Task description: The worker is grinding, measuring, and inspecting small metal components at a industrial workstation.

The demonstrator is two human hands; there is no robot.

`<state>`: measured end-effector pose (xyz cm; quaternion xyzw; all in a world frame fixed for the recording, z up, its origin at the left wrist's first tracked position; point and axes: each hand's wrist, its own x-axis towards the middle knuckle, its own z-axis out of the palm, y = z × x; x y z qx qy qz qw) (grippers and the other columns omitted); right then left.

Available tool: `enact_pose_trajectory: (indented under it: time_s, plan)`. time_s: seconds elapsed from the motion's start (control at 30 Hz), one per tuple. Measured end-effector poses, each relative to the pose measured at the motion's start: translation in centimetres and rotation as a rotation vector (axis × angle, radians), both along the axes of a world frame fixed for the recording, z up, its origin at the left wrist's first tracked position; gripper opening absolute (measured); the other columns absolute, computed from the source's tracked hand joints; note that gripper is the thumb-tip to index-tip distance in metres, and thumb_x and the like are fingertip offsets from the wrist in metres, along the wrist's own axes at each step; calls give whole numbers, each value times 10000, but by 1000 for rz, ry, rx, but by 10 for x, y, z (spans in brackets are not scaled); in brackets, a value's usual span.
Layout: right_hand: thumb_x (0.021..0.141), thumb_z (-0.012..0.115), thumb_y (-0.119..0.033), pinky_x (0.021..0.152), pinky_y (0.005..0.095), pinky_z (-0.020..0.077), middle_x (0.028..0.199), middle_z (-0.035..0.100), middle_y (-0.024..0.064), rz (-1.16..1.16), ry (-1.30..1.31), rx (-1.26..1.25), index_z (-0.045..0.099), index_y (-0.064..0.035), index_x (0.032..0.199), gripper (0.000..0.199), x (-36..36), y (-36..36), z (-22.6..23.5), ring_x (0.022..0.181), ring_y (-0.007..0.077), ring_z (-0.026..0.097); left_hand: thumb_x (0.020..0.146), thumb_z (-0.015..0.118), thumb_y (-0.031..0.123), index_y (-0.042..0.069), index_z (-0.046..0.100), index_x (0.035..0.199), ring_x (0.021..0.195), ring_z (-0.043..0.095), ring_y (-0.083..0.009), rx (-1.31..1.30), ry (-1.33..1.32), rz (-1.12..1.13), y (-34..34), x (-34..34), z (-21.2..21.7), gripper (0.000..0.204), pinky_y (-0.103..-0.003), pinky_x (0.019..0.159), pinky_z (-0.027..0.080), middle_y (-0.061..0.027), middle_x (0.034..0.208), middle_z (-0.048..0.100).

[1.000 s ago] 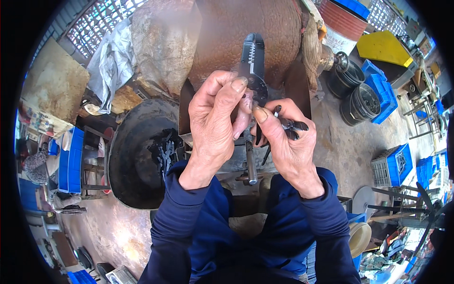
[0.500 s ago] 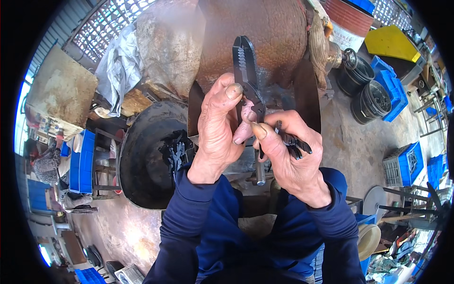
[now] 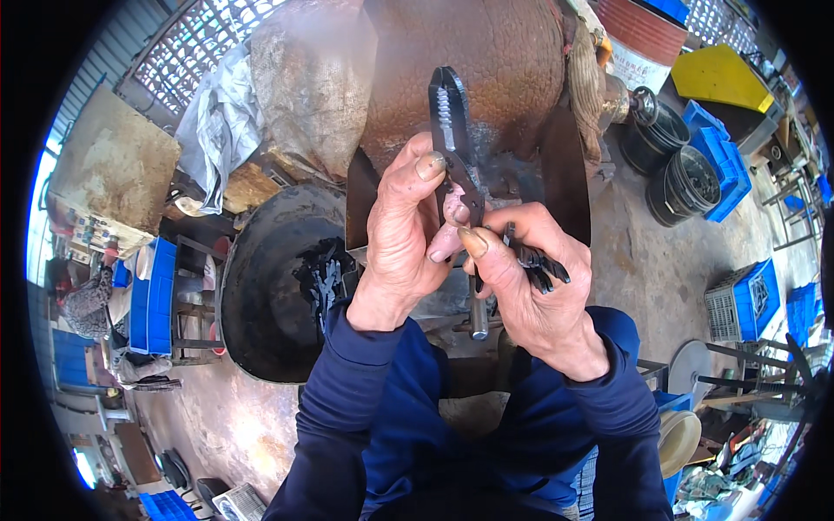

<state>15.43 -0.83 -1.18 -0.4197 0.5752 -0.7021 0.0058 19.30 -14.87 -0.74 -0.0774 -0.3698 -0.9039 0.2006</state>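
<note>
I hold a pair of black pliers (image 3: 453, 143) up in front of me with both hands. My left hand (image 3: 401, 234) is closed around the tool just below its pivot, the thumb pressed flat against the side of the head, so the serrated jaws point up and away from me, shut or nearly so. My right hand (image 3: 530, 282) is closed as well: its thumb and forefinger pinch the pliers where the handles begin, touching my left fingertips, while the other fingers curl over a small bundle of black metal pieces (image 3: 537, 260) whose ends stick out to the right of my knuckles. I cannot tell what those pieces are.

Judging by the grip, I am at the stage of checking or fitting the pliers at the joint, with the loose parts kept ready in my right palm. The next move seems to call for steadying the head with my left thumb and keeping the bundle from slipping while my right fingertips work at the pivot.

Just below my hands a short steel rod (image 3: 477, 313) stands upright. To the left of my left wrist sits a dark round pan (image 3: 261, 295) with a heap of black parts (image 3: 323, 273) at its near edge. Beyond my hands rises a rusty brown drum (image 3: 512, 78).
</note>
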Motion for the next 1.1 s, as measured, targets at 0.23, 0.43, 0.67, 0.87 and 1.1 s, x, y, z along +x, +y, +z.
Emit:
enact_pose_trajectory:
  time_s: [0.23,0.43,0.67,0.87,1.1]
  plan:
    - [994,629,-195,474,197,413,733,656,45,56,-221,147,610,14,987,210,-11,0,-1,521,52,541,979,622,195,52,577,982,425,408,-55,-117,-165,323,12,3,9,150,-197,379,304,-41,722,591]
    - [984,649,-212,450,201,405,688,633,13,86,-349,114,642,10,970,223,-13,-7,-5,526,21,507,996,599,156,39,589,914,436,414,-37,-210,-137,391,12,2,6,143,-203,388,358,-25,707,586]
    - [988,642,-215,446,197,397,699,646,20,84,-364,122,634,5,964,221,-14,-12,-9,519,19,509,994,605,136,38,588,906,453,419,-26,-223,-133,415,10,3,3,133,-202,396,363,-15,706,583]
    - [989,641,-227,445,196,399,700,647,18,90,-373,122,634,4,960,233,-13,-14,-12,517,19,510,995,607,134,39,585,903,482,432,-22,-242,-114,428,9,5,0,134,-197,419,374,-8,717,581]
    - [1002,617,-256,459,190,385,737,656,49,95,-388,182,612,-9,974,249,-16,-12,-11,503,50,518,1000,603,149,49,585,888,468,425,-27,-222,-143,410,11,3,1,151,-204,410,369,-5,709,576]
